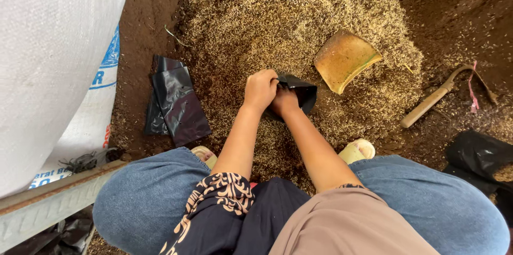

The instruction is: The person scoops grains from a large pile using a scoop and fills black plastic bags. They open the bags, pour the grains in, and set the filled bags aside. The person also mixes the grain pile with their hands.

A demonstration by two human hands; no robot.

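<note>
Down between my knees, both hands meet on a small black bag (299,90) that sits on the husk pile (278,25). My left hand (260,89) is curled into a fist with its grip clamped on the bag's near rim, and my right hand (283,102) lies just under it, touching the same edge; its fingers are hidden behind the left, so I cannot tell how tightly they close. The bag looks like thin plastic film: light, limp, a bit slick, quick to crumple or fold shut. I judge the best hold is at the mouth, pinching the rim on two sides so it stays open, since the walls give nothing stiff to grab. Just beyond it lies a yellowish curved scoop (344,60), apart from the bag. A flat stack of black bags (176,102) rests on the soil to my left, beside a white woven sack (48,57). Off to the right lies a wooden-handled tool (435,100), well apart, and a crumpled black sheet (478,156) near my right knee.
</note>
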